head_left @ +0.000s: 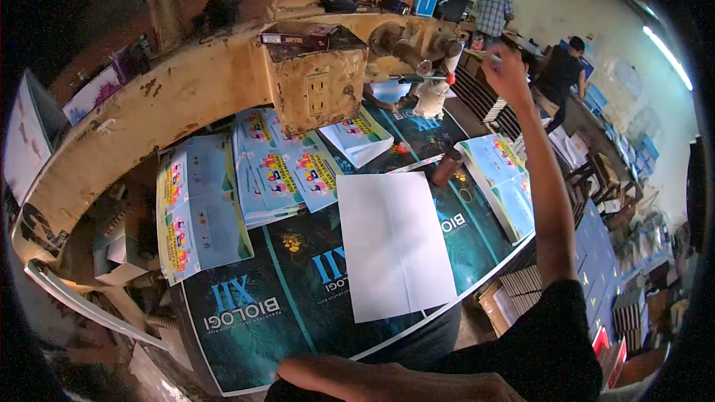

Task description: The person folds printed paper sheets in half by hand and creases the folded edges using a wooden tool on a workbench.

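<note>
My right arm reaches up and away from the lower right, past the right side of the table. At its end my right hand (508, 74) is raised, fingers curled together near a thin pale item that I cannot make out. My left forearm lies across the bottom edge, and its hand is out of the picture. In front of me a blank white folded sheet (395, 246) rests on a table (231, 350) covered with dark teal printed cover sheets. Just past its upper right corner lies a small brown cylinder (447, 167), with a thin ring (466, 195) beside it.
Stacks of light-blue printed covers lie at left (205, 201), in the middle (275, 171) and at right (499, 179). A worn cream metal machine arm (186, 74) with a socket box (316, 85) arches behind. Two people (491, 11) stand in the background near piled books.
</note>
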Available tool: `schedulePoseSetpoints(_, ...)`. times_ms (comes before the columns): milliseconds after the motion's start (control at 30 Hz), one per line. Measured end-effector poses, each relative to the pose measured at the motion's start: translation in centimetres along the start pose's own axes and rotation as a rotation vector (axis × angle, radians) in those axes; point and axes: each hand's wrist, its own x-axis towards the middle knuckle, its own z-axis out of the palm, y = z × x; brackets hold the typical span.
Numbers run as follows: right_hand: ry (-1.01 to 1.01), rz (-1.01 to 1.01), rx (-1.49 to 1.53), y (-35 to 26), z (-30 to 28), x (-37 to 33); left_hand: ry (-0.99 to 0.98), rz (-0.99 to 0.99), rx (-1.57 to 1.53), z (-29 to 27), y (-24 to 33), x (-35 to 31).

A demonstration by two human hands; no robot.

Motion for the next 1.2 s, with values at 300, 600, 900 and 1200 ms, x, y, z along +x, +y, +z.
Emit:
schedulePoseSetpoints(300, -0.164, 0.091, 0.198, 6.8, 0.7, -12.5, -0.070, 0.030, -0.079, 1.3, 0.1, 0.7)
schedulePoseSetpoints(600, -0.289, 0.116, 0.234, 9.9, 1.5, -15.9, -0.112, 0.010, -0.112, 1.7, 1.2, 1.1)
schedulePoseSetpoints(900, -0.342, 0.101, 0.172, 7.9, -0.1, -16.0, -0.126, 0.003, -0.154, 2.4, 1.0, 0.9)
schedulePoseSetpoints(1200, -0.371, -0.034, -0.021, 5.9, 0.5, -25.9, -0.255, 0.003, -0.259, 1.2, -0.5, 1.1)
